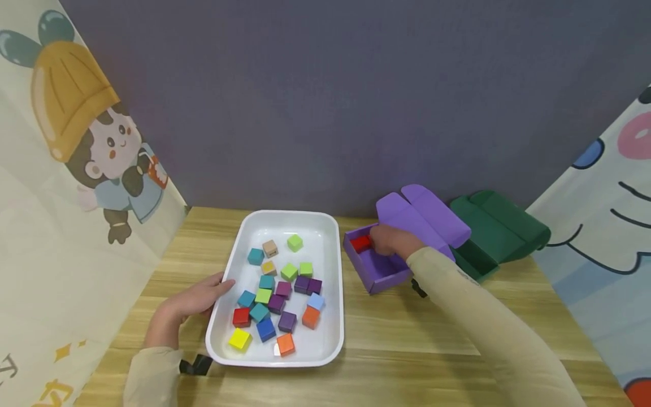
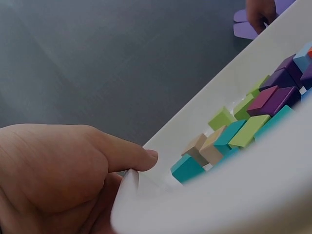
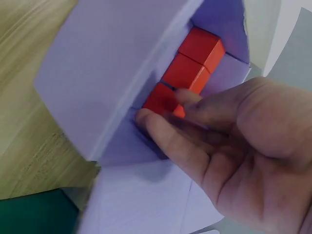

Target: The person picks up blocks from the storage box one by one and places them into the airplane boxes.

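My left hand grips the left rim of a white tray, thumb over the edge and the other fingers outside it. Wooden cubes in many colours lie in the tray, among them a yellow cube and a red cube. Inside an open purple box my right hand pinches a red block between thumb and finger. In the right wrist view this block is at the end of a row, beside two other red blocks along the box wall.
The purple box's raised lid leans back toward the grey wall. Just right of it stands an open green box. Everything rests on a wood-grain table, with printed cartoon panels on both sides.
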Demonstrator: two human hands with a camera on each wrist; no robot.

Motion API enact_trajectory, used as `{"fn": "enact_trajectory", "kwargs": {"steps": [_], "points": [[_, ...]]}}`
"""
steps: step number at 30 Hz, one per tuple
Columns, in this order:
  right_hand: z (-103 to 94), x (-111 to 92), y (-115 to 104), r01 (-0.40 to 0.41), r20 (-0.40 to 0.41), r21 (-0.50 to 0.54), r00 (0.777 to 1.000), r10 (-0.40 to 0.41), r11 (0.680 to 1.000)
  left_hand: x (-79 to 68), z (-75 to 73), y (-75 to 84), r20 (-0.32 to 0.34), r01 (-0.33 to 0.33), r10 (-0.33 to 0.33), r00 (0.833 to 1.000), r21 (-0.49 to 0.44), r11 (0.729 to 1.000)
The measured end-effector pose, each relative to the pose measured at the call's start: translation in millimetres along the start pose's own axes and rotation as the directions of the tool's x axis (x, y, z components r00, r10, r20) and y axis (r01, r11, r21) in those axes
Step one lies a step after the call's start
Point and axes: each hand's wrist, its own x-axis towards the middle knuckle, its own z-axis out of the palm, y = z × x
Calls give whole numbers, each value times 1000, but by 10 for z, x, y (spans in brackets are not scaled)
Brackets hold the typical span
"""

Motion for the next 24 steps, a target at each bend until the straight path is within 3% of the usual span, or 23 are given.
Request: {"fn": "enact_trajectory", "kwargs": {"steps": [6,15,24], "points": [[37,-5,25,-34,-14,55,999,35,998,0,-4,-5,-4,0,0,1000,7,1000],[138,-5,27,-97,62,131,994,90,987,-11,10,-4,-18,5,-4,1000,26,1000],[257,3,76,-97,53,255,995,87,962,5,11,6,-26,7,-6,1000,56,998]]}}
